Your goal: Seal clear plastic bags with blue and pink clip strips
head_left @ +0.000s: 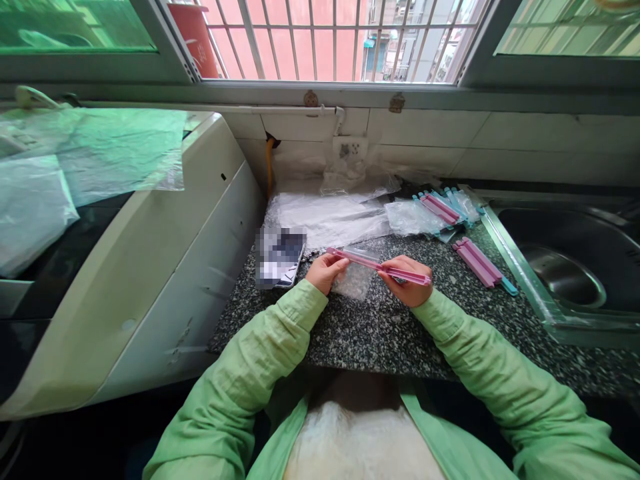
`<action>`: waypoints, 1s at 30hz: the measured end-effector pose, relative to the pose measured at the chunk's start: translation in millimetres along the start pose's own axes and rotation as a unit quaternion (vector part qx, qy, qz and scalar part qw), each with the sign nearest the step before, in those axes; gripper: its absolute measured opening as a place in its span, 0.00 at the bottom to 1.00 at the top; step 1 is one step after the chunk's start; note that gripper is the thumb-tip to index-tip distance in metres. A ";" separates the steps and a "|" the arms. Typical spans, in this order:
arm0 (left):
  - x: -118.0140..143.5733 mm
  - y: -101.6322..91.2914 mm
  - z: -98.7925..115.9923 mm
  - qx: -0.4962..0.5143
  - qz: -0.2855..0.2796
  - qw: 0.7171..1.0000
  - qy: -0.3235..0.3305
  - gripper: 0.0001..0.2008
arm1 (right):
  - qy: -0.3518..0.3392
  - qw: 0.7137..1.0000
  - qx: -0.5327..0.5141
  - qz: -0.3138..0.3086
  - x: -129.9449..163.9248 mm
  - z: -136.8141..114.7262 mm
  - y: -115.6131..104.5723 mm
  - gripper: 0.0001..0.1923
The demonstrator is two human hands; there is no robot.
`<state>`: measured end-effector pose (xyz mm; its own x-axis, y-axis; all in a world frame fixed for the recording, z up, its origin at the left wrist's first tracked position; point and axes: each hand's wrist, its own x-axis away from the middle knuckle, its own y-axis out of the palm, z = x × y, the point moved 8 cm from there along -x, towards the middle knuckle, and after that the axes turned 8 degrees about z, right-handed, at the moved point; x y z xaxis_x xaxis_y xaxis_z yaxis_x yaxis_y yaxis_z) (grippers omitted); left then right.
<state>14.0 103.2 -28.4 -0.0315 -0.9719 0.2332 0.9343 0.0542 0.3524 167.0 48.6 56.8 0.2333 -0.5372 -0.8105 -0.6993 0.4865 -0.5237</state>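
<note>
My left hand (326, 272) pinches one end of a long, thin pink bag clip (367, 261) between thumb and fingers. Farther along the same bag clip, my right hand (407, 280) has its fingers closed around the other end. The clip is held level, just above the counter. Beneath it, between my hands, lies a small clear plastic bag (353, 280); I cannot tell whether the clip touches it. To the right, more pink bag clips (477, 262) lie side by side, with a blue end (509, 287) sticking out.
A phone (290, 257) lies left of my hands. Behind are clear plastic bags (325, 217) and a pile of pink and blue clips (443, 207). The sink (525, 280) borders the speckled counter (370, 343) on the right, a large white appliance (185, 267) on the left.
</note>
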 end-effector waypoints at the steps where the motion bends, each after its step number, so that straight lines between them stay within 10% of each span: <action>1: -0.1 -0.2 -0.5 -0.005 -0.002 1.000 -0.001 0.24 | -0.002 1.000 0.000 -0.004 -0.2 0.0 0.2 0.04; 30: 2.8 0.2 -2.2 0.046 0.051 0.998 -0.014 0.16 | -0.037 0.999 0.003 0.032 -1.6 -6.4 -9.7 0.12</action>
<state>14.9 100.1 -29.6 0.0512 -0.9533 0.2976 0.8963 0.1753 0.4073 169.1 40.3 64.9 0.2377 -0.4530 -0.8592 -0.7110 0.5216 -0.4717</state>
